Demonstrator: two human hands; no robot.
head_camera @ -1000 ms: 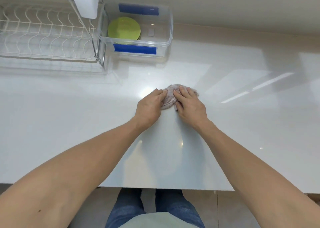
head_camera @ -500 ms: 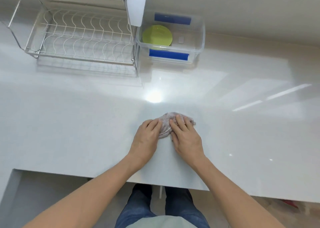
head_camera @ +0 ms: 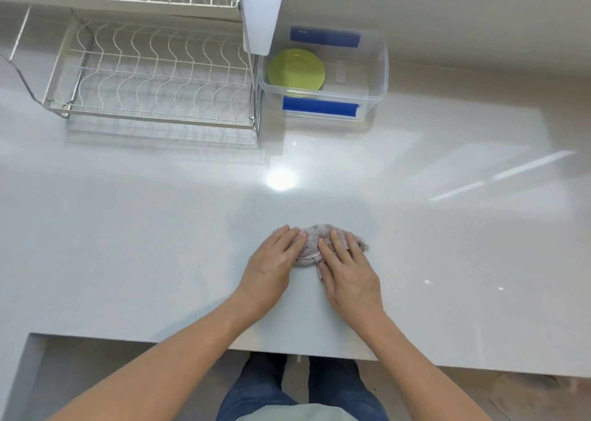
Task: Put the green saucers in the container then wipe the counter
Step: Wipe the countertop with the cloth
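The counter (head_camera: pixel 134 235) under me is the biggest thing here — a broad, glossy white slab with fine speckles, throwing back a bright round glare and pale streaks of light, and running up to a plain beige wall (head_camera: pixel 447 11) at the far side. On its far left stands a white wire dish rack (head_camera: pixel 153 78), two tiers of wavy rods on a metal frame, with a smooth white plastic holder (head_camera: pixel 263 11) hanging at its right end. Just beside the rack sits the clear plastic container (head_camera: pixel 380 69), rectangular with rounded corners and blue clips on its near and far edges; inside, toward its left side, lie the green saucers (head_camera: pixel 296 70) — round, lime-coloured and stacked flat. Near the counter's front edge, well apart from the container, is a small crumpled cloth (head_camera: pixel 311 243), greyish-pink and nubbly. My left hand (head_camera: pixel 271 267) lies flat with its fingertips on the cloth's left edge, and my right hand (head_camera: pixel 347 270) is spread palm-down over its right part, fingers pressing it to the surface. Below the edge I see my blue jeans (head_camera: pixel 256 398).
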